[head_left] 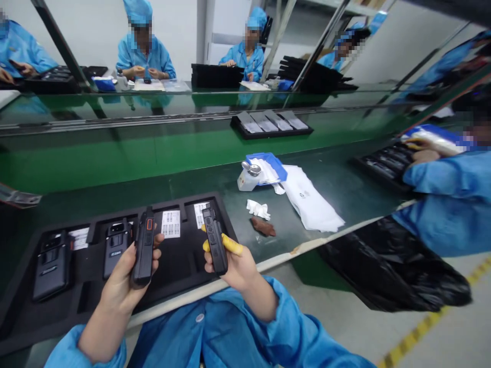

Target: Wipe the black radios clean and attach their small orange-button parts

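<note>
My left hand is closed round a black handheld radio with an orange-ringed button, held upright with its side toward me. In my right hand, which wears yellow finger covers, is a second black handheld radio, its side buttons showing. Both are held over a black foam tray with shaped compartments. Two more radios lie in that tray, one at the far left and another just left of my left hand. White printed labels lie in several compartments.
Beyond the tray stand a blue bin with white papers and a white bottle with a metal top. White sheets, a crumpled tissue and a brown cloth lie to the right. A co-worker's sleeve and black bag are further right.
</note>
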`<state>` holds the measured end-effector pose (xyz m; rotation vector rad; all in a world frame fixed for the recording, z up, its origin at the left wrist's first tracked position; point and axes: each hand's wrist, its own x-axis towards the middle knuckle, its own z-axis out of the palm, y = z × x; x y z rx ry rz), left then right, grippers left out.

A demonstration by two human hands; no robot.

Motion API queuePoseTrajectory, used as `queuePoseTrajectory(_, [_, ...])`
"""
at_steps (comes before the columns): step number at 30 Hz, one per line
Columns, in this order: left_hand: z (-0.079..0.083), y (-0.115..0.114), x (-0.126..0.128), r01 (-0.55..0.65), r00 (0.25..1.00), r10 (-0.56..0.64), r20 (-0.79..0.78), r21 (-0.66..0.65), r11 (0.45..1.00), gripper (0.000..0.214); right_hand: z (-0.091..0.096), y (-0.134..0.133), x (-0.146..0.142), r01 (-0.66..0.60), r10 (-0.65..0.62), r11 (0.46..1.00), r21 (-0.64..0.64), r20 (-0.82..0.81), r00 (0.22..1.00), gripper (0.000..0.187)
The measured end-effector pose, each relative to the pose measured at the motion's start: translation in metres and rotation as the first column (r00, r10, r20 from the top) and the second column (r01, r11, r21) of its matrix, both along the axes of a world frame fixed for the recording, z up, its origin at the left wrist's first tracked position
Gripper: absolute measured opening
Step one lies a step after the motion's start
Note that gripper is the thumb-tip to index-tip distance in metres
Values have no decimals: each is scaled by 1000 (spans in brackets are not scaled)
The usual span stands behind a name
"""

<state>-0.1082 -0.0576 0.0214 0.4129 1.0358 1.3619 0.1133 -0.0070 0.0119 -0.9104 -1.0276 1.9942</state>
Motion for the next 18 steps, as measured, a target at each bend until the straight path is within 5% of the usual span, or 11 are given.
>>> queuePoseTrajectory(4, [3,-7,7,-43,998,41,42,25,999,54,1,0,-2,25,-65,970,-243,-156,986,35])
queuePoseTrajectory(8, [10,-14,12,-36,999,33,25,124,992,59,0,1,-5,14,-112,940,-342,-269,956,33])
queuePoseTrajectory(13, [13,-18,14,103,989,-84,-125,156,982,103,-4,3,-7,-16,-161,884,-467,-337,927,28])
queuePoseTrajectory(18, [6,-11,28,163,925,-93,-369,164,973,139,-7,2,-6,-21,-160,887,-462,-348,924,23])
